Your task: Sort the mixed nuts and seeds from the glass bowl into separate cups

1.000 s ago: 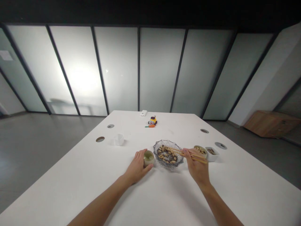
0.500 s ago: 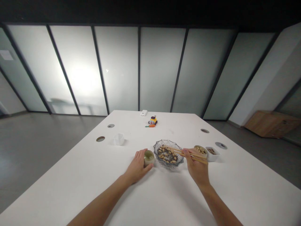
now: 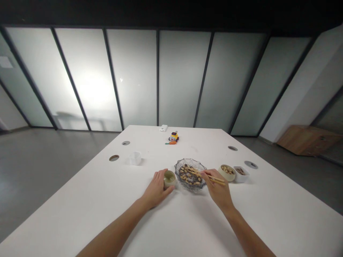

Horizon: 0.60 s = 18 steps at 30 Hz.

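Gripping left hand (image 3: 156,189): bent around the green cup (image 3: 169,184) from nine o'clock, fingertips toward twelve, thumb toward five.
Right hand (image 3: 219,192): clenched on the tan chopsticks (image 3: 194,172), at four o'clock from the glass bowl (image 3: 198,165), well apart from the left hand.
Chopstick tips: reaching past the rim, aimed at ten o'clock among light and dark nuts (image 3: 185,177); whether they pinch one, I cannot tell.
Glass bowl: on the table (image 3: 166,232) between the hands; the cup is just beside its scalloped edge at nine, contact unclear.
Three o'clock: a cream bowl (image 3: 225,177) of nuts, near the right hand, then a white tub (image 3: 242,179) close against it.
Ten o'clock: a clear container (image 3: 135,159), well apart, with room between it and the left hand.
Toward twelve: open tabletop, then a toy carrot (image 3: 171,143) and toy car (image 3: 174,136), and a white device (image 3: 163,128) near the far edge.
Toward six: a broad white stretch between the forearms.
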Each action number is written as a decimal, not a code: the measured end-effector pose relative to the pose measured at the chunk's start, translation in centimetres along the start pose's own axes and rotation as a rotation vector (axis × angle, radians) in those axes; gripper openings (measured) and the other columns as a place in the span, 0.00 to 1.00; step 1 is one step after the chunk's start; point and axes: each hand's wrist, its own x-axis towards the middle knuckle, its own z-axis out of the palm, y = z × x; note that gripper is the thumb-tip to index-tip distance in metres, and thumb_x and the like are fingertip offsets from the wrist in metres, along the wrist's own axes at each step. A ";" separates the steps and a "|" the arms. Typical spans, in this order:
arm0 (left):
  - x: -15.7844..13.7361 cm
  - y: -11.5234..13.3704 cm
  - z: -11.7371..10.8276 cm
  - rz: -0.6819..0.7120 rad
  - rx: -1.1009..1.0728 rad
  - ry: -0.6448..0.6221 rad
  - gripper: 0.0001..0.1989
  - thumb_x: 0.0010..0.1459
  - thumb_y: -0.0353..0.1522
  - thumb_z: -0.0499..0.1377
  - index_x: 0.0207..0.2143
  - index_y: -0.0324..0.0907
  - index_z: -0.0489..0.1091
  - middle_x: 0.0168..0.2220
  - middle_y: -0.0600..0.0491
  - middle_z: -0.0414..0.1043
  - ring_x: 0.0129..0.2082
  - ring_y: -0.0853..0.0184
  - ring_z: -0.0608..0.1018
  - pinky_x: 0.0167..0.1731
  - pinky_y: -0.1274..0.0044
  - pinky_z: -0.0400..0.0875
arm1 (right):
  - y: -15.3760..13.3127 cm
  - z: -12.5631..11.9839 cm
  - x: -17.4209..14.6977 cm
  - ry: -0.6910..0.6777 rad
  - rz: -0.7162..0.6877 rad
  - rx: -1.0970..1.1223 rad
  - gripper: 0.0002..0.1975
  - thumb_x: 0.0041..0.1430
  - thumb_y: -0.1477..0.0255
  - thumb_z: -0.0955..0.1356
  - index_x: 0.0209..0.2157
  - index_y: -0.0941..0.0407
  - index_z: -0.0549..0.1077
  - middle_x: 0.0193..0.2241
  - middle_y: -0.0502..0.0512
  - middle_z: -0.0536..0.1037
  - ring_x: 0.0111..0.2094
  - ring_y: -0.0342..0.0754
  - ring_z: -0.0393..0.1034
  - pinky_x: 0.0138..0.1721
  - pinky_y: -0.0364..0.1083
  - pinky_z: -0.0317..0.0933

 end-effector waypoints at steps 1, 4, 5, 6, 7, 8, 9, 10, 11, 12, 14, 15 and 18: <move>0.0 0.0 0.0 -0.002 0.001 0.001 0.33 0.64 0.38 0.66 0.68 0.45 0.60 0.65 0.41 0.68 0.66 0.48 0.70 0.67 0.52 0.65 | 0.0 0.0 0.0 0.001 -0.001 -0.005 0.26 0.71 0.46 0.65 0.34 0.52 0.81 0.32 0.57 0.84 0.35 0.54 0.79 0.37 0.51 0.72; 0.0 -0.1 0.1 -0.004 0.001 0.002 0.33 0.64 0.39 0.66 0.68 0.45 0.60 0.65 0.41 0.69 0.66 0.47 0.70 0.67 0.52 0.66 | 0.0 0.0 0.0 0.001 -0.009 -0.017 0.26 0.71 0.46 0.65 0.34 0.52 0.81 0.32 0.57 0.83 0.35 0.54 0.79 0.38 0.51 0.72; 0.0 -0.1 0.1 -0.005 0.000 0.000 0.33 0.64 0.39 0.66 0.67 0.45 0.60 0.65 0.41 0.69 0.66 0.47 0.70 0.67 0.52 0.66 | 0.0 0.0 0.0 0.002 -0.010 -0.021 0.26 0.72 0.46 0.65 0.34 0.52 0.81 0.32 0.57 0.83 0.34 0.54 0.79 0.38 0.51 0.72; 0.0 -0.1 0.1 -0.006 0.000 -0.004 0.33 0.64 0.39 0.66 0.67 0.45 0.60 0.65 0.41 0.69 0.66 0.47 0.70 0.67 0.52 0.66 | 0.1 0.0 0.0 0.003 -0.009 -0.025 0.26 0.72 0.46 0.65 0.34 0.52 0.81 0.31 0.57 0.83 0.34 0.54 0.79 0.38 0.51 0.72; 0.0 0.0 0.0 -0.008 0.001 -0.008 0.33 0.64 0.39 0.65 0.67 0.45 0.60 0.65 0.40 0.68 0.66 0.47 0.70 0.67 0.52 0.65 | 0.1 0.0 0.0 0.005 -0.009 -0.028 0.26 0.72 0.47 0.65 0.34 0.52 0.81 0.31 0.56 0.83 0.34 0.54 0.78 0.38 0.51 0.71; 0.0 0.0 0.0 -0.009 0.001 -0.011 0.33 0.64 0.39 0.65 0.68 0.45 0.60 0.65 0.41 0.68 0.66 0.48 0.70 0.67 0.52 0.65 | 0.1 0.0 0.0 0.007 -0.007 -0.032 0.26 0.72 0.47 0.64 0.34 0.52 0.80 0.31 0.56 0.83 0.34 0.53 0.78 0.37 0.50 0.71; 0.0 0.0 0.0 -0.009 0.002 -0.013 0.33 0.65 0.39 0.65 0.68 0.45 0.59 0.65 0.41 0.68 0.66 0.48 0.69 0.67 0.52 0.65 | 0.1 0.0 0.0 0.010 -0.006 -0.034 0.26 0.72 0.47 0.64 0.33 0.52 0.80 0.31 0.56 0.83 0.33 0.53 0.78 0.37 0.50 0.71; 0.0 0.0 0.0 -0.007 0.002 -0.012 0.32 0.65 0.38 0.65 0.68 0.45 0.59 0.65 0.41 0.68 0.66 0.48 0.69 0.67 0.52 0.65 | 0.1 -0.1 0.0 0.012 -0.007 -0.037 0.25 0.72 0.48 0.65 0.33 0.52 0.80 0.31 0.56 0.83 0.33 0.53 0.78 0.37 0.50 0.71; 0.0 0.0 0.0 -0.006 0.002 -0.010 0.32 0.65 0.38 0.65 0.68 0.45 0.59 0.65 0.41 0.68 0.66 0.48 0.69 0.67 0.52 0.65 | 0.1 -0.1 0.0 0.017 -0.009 -0.038 0.25 0.73 0.48 0.65 0.33 0.52 0.80 0.31 0.56 0.83 0.33 0.53 0.78 0.37 0.50 0.70; 0.0 0.0 0.0 -0.006 0.001 -0.009 0.32 0.65 0.38 0.65 0.68 0.46 0.59 0.65 0.41 0.68 0.66 0.48 0.70 0.67 0.53 0.65 | 0.1 -0.1 0.1 0.024 -0.011 -0.039 0.25 0.73 0.49 0.65 0.33 0.52 0.80 0.31 0.56 0.83 0.33 0.53 0.78 0.37 0.50 0.70; 0.0 0.0 -0.1 -0.008 0.002 -0.012 0.32 0.65 0.38 0.65 0.68 0.45 0.60 0.65 0.41 0.68 0.66 0.48 0.70 0.67 0.53 0.65 | 0.0 -0.2 0.1 0.043 -0.009 -0.038 0.25 0.73 0.49 0.64 0.33 0.52 0.80 0.30 0.56 0.82 0.34 0.53 0.78 0.38 0.50 0.70; 0.0 0.0 -0.1 -0.009 0.003 -0.014 0.32 0.65 0.38 0.65 0.67 0.45 0.60 0.65 0.41 0.68 0.66 0.48 0.70 0.67 0.53 0.65 | -0.1 -0.3 0.1 0.056 -0.001 -0.036 0.25 0.73 0.49 0.65 0.33 0.52 0.80 0.30 0.56 0.82 0.34 0.53 0.77 0.38 0.50 0.70; 0.0 0.0 -0.1 -0.006 0.007 -0.015 0.32 0.64 0.38 0.65 0.68 0.45 0.60 0.65 0.41 0.68 0.66 0.48 0.70 0.67 0.54 0.65 | -0.3 -0.5 0.2 0.099 0.050 -0.019 0.25 0.72 0.48 0.65 0.33 0.53 0.80 0.30 0.55 0.82 0.33 0.53 0.77 0.37 0.50 0.70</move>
